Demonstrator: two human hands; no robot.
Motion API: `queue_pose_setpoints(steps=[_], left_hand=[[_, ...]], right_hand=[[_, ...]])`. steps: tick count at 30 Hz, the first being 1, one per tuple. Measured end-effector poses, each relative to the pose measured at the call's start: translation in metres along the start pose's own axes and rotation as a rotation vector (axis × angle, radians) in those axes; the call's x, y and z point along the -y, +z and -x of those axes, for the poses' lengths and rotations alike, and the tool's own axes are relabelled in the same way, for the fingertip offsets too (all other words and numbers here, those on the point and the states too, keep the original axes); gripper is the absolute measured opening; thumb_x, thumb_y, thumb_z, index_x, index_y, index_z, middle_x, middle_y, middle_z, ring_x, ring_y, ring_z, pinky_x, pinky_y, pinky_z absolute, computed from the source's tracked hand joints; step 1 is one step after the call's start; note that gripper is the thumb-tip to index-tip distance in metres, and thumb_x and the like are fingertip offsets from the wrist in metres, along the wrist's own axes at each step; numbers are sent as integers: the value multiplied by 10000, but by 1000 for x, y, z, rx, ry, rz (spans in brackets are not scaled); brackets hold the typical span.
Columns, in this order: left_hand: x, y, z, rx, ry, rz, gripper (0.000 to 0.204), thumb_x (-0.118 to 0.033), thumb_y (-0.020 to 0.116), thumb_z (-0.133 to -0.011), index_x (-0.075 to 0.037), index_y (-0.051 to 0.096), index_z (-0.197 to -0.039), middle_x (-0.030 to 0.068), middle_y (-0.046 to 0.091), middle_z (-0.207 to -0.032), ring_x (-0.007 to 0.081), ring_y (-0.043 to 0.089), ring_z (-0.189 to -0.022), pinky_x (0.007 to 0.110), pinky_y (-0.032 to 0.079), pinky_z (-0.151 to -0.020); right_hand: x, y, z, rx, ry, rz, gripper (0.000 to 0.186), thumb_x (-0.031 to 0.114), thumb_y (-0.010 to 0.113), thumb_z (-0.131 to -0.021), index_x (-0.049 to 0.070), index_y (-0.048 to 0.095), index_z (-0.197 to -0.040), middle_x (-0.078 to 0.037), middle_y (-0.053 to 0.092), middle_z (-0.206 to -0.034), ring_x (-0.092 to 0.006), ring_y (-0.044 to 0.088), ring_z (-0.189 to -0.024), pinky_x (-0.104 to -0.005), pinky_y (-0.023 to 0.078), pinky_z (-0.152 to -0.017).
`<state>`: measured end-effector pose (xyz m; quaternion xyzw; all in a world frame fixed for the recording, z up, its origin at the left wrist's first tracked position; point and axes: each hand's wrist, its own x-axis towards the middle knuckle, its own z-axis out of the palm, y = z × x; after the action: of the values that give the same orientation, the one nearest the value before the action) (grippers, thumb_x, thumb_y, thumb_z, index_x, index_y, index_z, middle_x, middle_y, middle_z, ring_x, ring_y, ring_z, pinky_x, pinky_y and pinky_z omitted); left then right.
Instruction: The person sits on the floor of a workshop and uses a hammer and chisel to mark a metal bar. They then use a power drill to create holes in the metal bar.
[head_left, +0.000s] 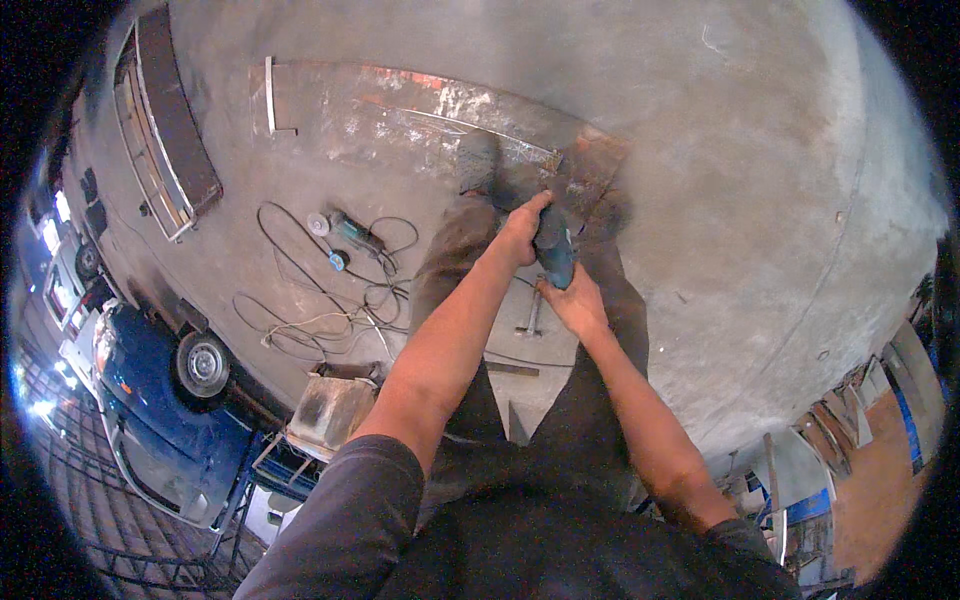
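Both my hands hold a teal power tool that looks like an angle grinder (554, 248). My left hand (522, 230) is closed around its front part, and my right hand (574, 298) wraps the rear end. The tool's working end is lost in shadow between my feet, over a long rusty metal plate (330, 95) on the floor. Thin metal strips lie along that plate near my left shoe (477, 165). On the floor behind the tool, between my legs, rests a hammer (533, 312).
Left of me lie a second angle grinder (355, 235) and tangled cables (310, 330). A worn box-like seat (330, 412) stands nearer. Beyond are a long metal frame (165, 130) and a blue vehicle (170, 400). Boards and scrap (880, 450) lean at the right.
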<state>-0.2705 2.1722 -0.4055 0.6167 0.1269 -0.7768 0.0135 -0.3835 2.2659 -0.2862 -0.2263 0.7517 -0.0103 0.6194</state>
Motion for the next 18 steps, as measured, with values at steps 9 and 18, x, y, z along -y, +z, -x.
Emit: queue_pose_setpoints(steps=[9,18], left_hand=[[5,-15,-72,6,1,-173,357,-348,749,-897,-65,676,-1103,96,738,-971,276,712,-839,459,584,-834],[-15,-5,-110,-7,-54,-255,221,-251,741,-891,-77,689,-1018,72,709,-866,239,687,-742,426,572,-732]], right_hand=[[-40,16,-65,-50,-19,59,519,237,758,-779,-15,561,-1188,-294,655,-1150,-479,614,-1115,-519,498,-941],[-66,38,-120,-124,-23,37,507,231,756,-763,-13,561,-1162,-289,659,-1139,-471,620,-1103,-511,499,-937]])
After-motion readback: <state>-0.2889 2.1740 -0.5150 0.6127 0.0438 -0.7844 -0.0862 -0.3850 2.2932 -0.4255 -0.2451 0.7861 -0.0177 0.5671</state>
